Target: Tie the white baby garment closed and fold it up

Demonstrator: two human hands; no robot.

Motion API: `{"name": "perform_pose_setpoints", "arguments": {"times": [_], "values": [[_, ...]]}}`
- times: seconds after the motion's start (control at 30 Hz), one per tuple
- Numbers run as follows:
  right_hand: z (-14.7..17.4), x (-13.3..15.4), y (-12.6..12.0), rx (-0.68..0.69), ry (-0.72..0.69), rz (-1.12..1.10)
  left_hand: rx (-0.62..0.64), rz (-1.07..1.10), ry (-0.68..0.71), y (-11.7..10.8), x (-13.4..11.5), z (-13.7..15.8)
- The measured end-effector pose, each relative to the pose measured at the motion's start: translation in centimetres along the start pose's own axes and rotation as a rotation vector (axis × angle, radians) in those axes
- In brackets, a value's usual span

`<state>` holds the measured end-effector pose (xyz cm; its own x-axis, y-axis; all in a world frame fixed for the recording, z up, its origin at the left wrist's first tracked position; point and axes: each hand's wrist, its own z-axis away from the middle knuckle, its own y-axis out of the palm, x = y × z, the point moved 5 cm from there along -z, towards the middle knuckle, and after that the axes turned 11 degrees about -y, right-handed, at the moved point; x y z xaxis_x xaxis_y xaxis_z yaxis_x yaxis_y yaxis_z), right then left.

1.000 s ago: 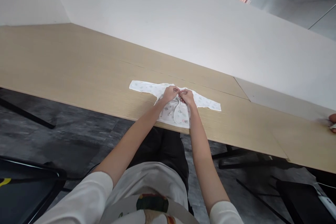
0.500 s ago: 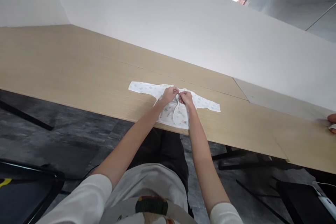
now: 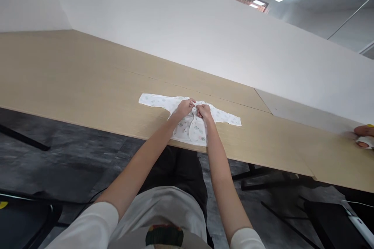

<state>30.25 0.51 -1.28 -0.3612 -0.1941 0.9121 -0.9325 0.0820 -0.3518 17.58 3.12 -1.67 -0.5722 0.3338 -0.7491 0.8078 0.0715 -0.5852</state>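
Shirt (image 3: 198, 129) is laid flat on table (image 3: 96, 81), neckline pinched by left hand (image 3: 186, 107) and right hand (image 3: 204, 111), likely for steadiness.

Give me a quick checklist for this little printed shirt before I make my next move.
1. Left hand at the shirt's upper front: ok.
2. Right hand beside it, also at the upper front: ok.
3. Both sleeves spread out sideways: ok.
4. Hem resting on the table, near its front edge: ok.
5. Fingertips gripping fabric: cannot tell, too small.
6. Front fastened under the fingers: cannot tell, covered.
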Motion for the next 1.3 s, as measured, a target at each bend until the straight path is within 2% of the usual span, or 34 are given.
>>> {"name": "perform_pose_setpoints", "arguments": {"times": [0.13, 0.2, 0.3, 0.4, 0.53, 0.67, 0.8, 0.93, 1.07, 1.3], "values": [[0.4, 0.4, -0.8, -0.081, 0.046, 0.118, 0.033, -0.251, -0.042, -0.3, 0.0, 0.7], [1.0, 1.0, -1.4, -0.128, 0.021, 0.208, 0.053, -0.359, -0.018, -0.7, -0.3, 1.3], [2.2, 1.7, -1.5, -0.046, -0.049, 0.318, 0.098, -0.424, 0.013, -1.2, -1.0, 2.3], [3.0, 1.7, -0.9, 0.08, -0.068, 0.379, 0.118, -0.443, -0.026, -1.7, -1.5, 2.7], [3.1, 1.5, -0.3, 0.099, -0.103, 0.448, 0.124, -0.501, -0.049, -2.3, -1.6, 2.6], [3.0, 1.5, 0.0, 0.123, -0.116, 0.506, 0.263, -0.273, 0.013, -2.2, -1.1, 2.7], [3.2, 1.8, -0.3, 0.168, -0.116, 0.472, 0.28, -0.066, 0.059, -2.3, -0.7, 2.8], [3.7, 2.0, -0.9, 0.231, -0.101, 0.354, 0.266, -0.08, 0.123, -2.2, -1.0, 3.0], [4.2, 2.2, -1.1, 0.299, -0.022, 0.203, 0.266, -0.106, 0.142, -2.2, -1.1, 3.2], [4.5, 2.5, -1.1, 0.254, 0.11, 0.018, 0.325, 0.084, 0.086, -2.1, -0.6, 3.2]]}}
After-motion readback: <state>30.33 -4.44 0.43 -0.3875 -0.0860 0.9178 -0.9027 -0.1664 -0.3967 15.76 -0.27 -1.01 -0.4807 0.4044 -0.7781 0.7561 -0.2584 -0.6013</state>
